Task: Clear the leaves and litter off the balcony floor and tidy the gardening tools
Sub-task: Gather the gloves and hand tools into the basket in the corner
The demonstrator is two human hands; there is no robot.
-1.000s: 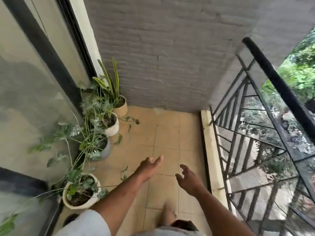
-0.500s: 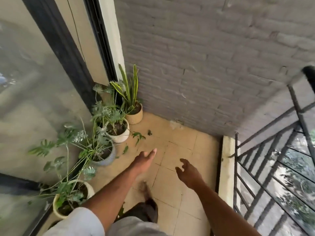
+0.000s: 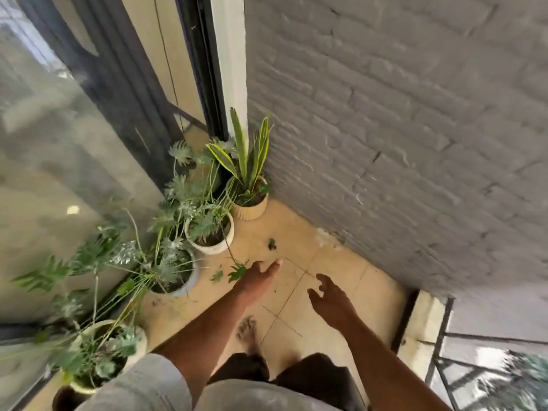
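Head view of a balcony corner. The left hand [image 3: 257, 278] was stretched forward over the tiled floor [image 3: 335, 271], fingers straight and close together, holding nothing; its tips lay above a green fallen leaf [image 3: 237, 273], probably the first piece to be gathered. The right hand [image 3: 327, 298] hung beside it, fingers loosely spread and slightly curled, also empty, seemingly ready to help scoop. A smaller leaf [image 3: 217, 275] lay just left of the first, and a dark scrap of litter [image 3: 271, 244] lay nearer the grey brick wall [image 3: 400, 143]. 4 potted plants stood in a row along the glass door [image 3: 59, 149], from the ribbed pot [image 3: 250, 207] in the corner through the white pot [image 3: 211, 243] and grey pot [image 3: 178, 280] to the near pot [image 3: 118, 348]; the debris lay just beside them, so it was likely shed from their overhanging stems. No gardening tools were visible. A bare foot [image 3: 247, 330] stood between the arms.
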